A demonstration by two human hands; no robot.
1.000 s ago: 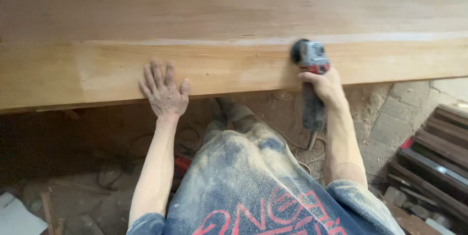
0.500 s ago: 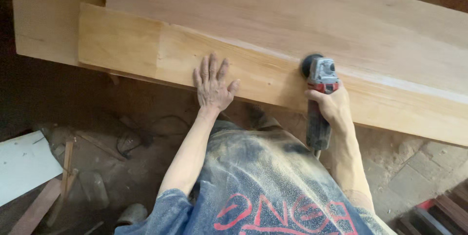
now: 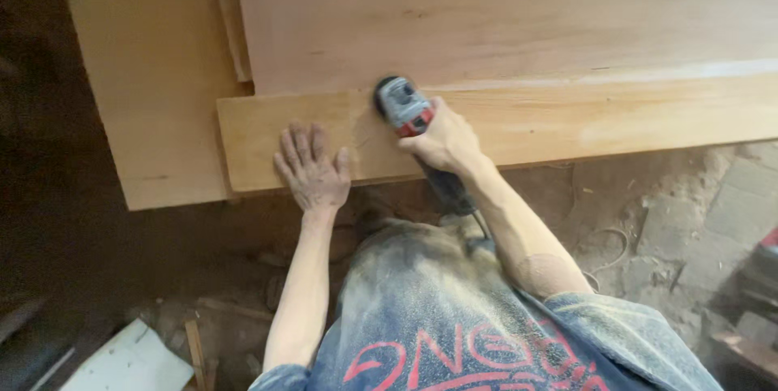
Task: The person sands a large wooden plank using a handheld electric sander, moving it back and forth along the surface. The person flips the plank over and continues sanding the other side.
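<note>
My left hand (image 3: pixel 312 169) lies flat, fingers spread, on the side face of a long pale wooden plank (image 3: pixel 567 119). Just right of it, my right hand (image 3: pixel 442 144) grips a grey and red angle grinder (image 3: pixel 403 107). The grinder's head presses on the plank's upper edge, close to the plank's left end. Its dark body and cord run back under my wrist. A wider board (image 3: pixel 486 18) lies above the plank, and another board (image 3: pixel 154 91) sits at the left.
The ground below is dirt and paving stones (image 3: pixel 729 205) covered in sawdust. A white sheet (image 3: pixel 134 363) and wood scraps (image 3: pixel 197 350) lie at the bottom left. Dark slats (image 3: pixel 758 294) stand at the right edge. My dusty blue shirt (image 3: pixel 454 326) fills the lower middle.
My right hand has slid the grinder leftward along the plank, up close to my left hand. The view has swung, so the plank's left end and the left board now show.
</note>
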